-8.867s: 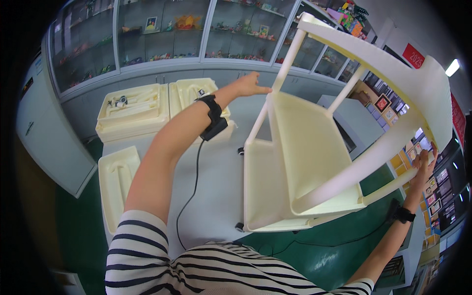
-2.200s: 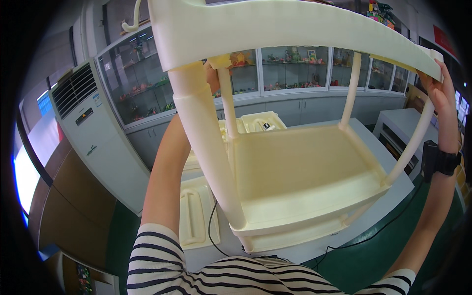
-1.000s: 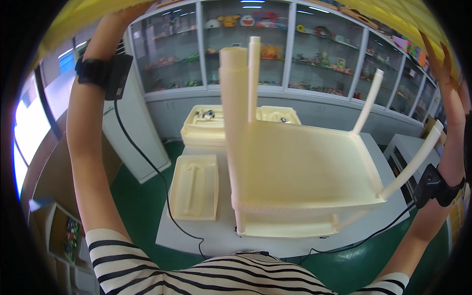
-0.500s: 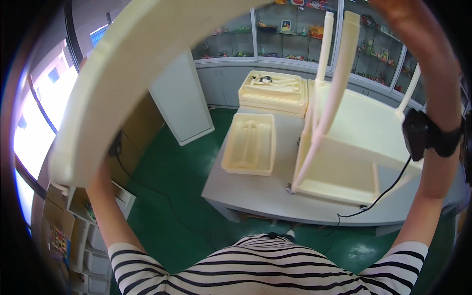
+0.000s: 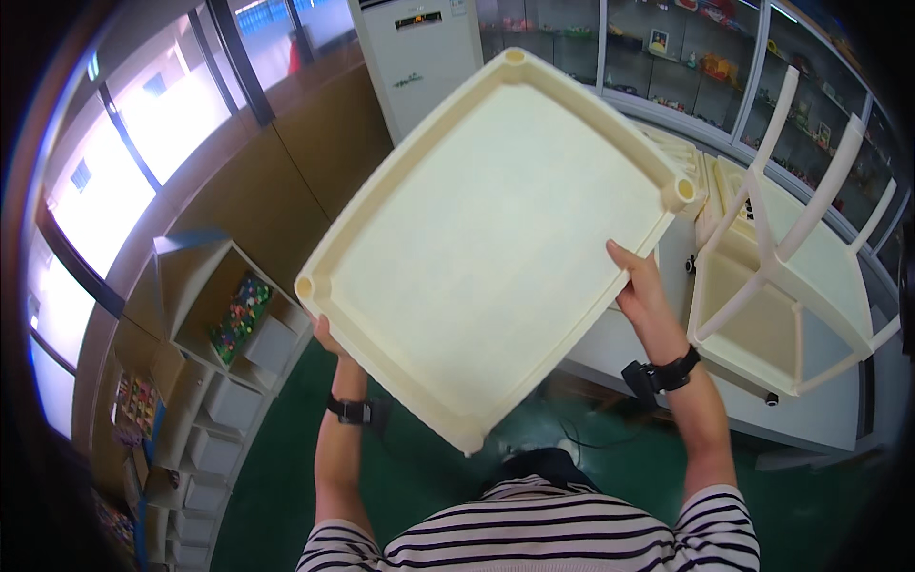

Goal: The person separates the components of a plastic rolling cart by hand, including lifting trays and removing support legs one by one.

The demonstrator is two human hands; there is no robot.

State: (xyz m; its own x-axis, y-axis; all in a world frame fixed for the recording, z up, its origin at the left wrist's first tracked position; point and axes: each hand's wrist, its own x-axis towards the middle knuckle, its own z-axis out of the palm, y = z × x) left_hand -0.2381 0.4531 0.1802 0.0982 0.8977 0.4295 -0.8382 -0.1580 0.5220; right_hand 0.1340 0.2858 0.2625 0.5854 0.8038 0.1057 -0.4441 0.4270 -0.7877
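Nearest the camera, the left hand point(image 5: 326, 336) grips the lower-left rim of a large cream plastic tray point(image 5: 486, 238). Its fingers are mostly hidden behind the rim, so only the hold itself shows, not how they curl. The right hand point(image 5: 640, 291) clamps the tray's right edge, thumb on the upper face and fingers wrapped under it. Both wrists wear dark bands. The tray is held up in the air in front of the person, tilted, its shallow raised rim and round corner sockets facing the camera, one corner pointing down toward the striped shirt.

The step in hand looks like carrying or turning a loose tray apart from the frame. Any next move calls for keeping both rims gripped firmly, since the panel is wide and would swing if one side slipped.

Just beyond the right hand stands a cream rack point(image 5: 791, 257) of the same plastic, with slanting posts and a lower tray, resting on a grey table point(image 5: 829, 419). The held tray's right corner socket point(image 5: 682, 189) sits close to the rack's nearest post, so that side is tight. To the left and below there is open room over the green floor point(image 5: 276, 477).

Farther left a grey shelving unit point(image 5: 205, 353) holds coloured items. Beyond the tray stands a tall white air conditioner point(image 5: 419, 52), and glass display cabinets point(image 5: 696, 48) run behind the table.
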